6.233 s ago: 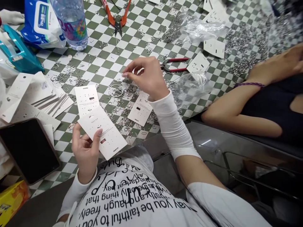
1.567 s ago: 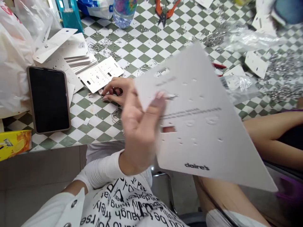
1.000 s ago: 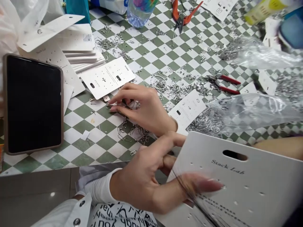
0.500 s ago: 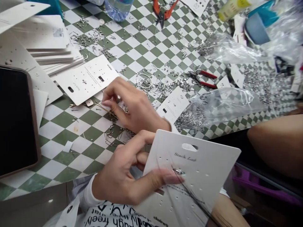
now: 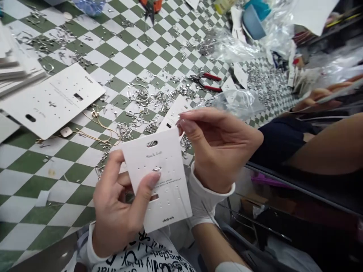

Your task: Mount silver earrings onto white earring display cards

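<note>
My left hand (image 5: 119,204) grips a white jewellery display card (image 5: 167,189), thumb on its front and fingers behind. A small silver earring or ring (image 5: 157,169) sits on the card just above the thumb tip. My right hand (image 5: 218,151) is at the card's upper right corner with thumb and forefinger pinched together. Whatever lies between those fingertips is too small to make out. Beyond the left hand, a thin gold chain (image 5: 106,141) lies on the table beside another white card (image 5: 53,100).
Loose silver findings (image 5: 138,113) cover much of the checked tablecloth (image 5: 79,166). Red-handled pliers (image 5: 208,82), orange-handled cutters (image 5: 151,7) and clear plastic bags (image 5: 232,100) lie farther back. A stack of cards (image 5: 17,71) stands left. Another person's hand (image 5: 320,98) is at the right.
My right hand has left the gold chain and come to the held card's upper right corner. The held card is turned more upright, and the view has swung to the right.
</note>
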Tool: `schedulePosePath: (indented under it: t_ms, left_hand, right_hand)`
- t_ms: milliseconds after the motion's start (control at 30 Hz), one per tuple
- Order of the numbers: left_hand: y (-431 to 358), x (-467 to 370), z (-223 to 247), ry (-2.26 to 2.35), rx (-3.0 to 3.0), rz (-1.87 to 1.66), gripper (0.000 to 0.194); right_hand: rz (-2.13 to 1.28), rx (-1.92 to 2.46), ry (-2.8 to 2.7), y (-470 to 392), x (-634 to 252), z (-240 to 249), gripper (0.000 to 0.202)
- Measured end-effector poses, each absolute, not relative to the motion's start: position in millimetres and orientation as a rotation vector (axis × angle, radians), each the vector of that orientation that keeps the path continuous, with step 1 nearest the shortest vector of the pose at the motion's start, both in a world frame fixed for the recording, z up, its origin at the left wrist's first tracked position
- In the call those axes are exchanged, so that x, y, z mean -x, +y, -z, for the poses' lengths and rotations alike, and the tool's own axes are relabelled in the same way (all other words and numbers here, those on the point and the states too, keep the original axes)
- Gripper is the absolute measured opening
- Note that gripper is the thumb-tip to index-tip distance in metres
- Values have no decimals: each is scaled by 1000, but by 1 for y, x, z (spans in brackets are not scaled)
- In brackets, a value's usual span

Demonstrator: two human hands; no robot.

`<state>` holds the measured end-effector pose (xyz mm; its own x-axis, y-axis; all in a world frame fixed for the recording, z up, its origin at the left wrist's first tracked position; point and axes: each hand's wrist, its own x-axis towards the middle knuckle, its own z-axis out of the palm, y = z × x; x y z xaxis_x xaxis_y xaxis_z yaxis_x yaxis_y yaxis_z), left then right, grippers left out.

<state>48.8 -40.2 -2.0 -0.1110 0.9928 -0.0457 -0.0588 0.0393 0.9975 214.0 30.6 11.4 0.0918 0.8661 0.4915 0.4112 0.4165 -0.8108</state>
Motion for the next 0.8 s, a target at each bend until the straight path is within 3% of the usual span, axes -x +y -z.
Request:
schedulePosePath:
  t_ms: [167,800]
  left_hand:
    - [-40,-54,1,1321,-1059,-1289,41]
    - [-41,-56,4,1344,-1065,-1326,40]
  right_hand:
    - [-488,1145,-1482,14,-207,-16,9]
    - [-613,1083,-1606,8,-213,-10,18]
